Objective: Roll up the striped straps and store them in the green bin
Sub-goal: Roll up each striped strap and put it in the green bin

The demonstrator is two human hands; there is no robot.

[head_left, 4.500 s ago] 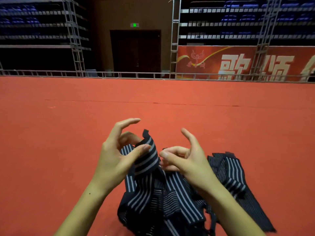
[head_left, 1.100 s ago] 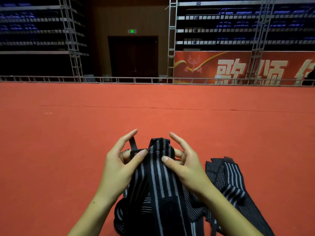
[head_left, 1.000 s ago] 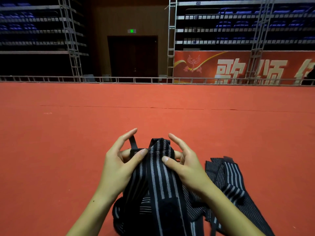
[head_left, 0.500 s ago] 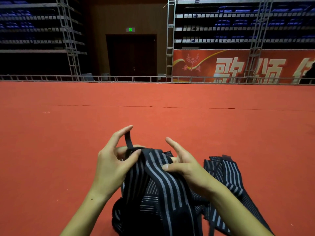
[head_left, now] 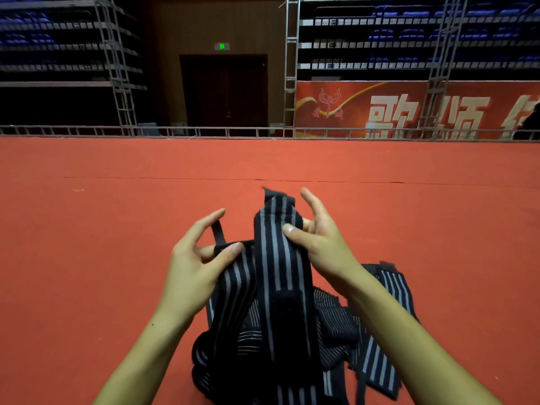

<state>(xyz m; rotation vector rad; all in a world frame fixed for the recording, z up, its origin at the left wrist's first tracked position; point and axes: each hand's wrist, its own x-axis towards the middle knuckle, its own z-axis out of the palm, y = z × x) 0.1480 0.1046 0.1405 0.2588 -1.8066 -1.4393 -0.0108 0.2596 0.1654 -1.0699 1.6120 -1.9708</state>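
Black fabric strap with grey stripes (head_left: 277, 252) raised upright over a heap of like straps (head_left: 336, 331) on the red carpeted floor (head_left: 117, 258). Right hand (head_left: 321, 244): grip narrow, thumb pinching strap's upper end. Left hand (head_left: 201, 264): thumb pinching strap's edge by a thin black loop (head_left: 217, 233). Beyond: metal rail (head_left: 175, 131), red banner (head_left: 409, 109), dark doorway (head_left: 223, 92). Green bin not in view.

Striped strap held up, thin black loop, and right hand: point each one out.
striped strap (head_left: 276, 244), head view, on its raised striped band.
thin black loop (head_left: 217, 233), head view, on its upright narrow strip.
right hand (head_left: 321, 247), head view, on the palm side below the thumb.
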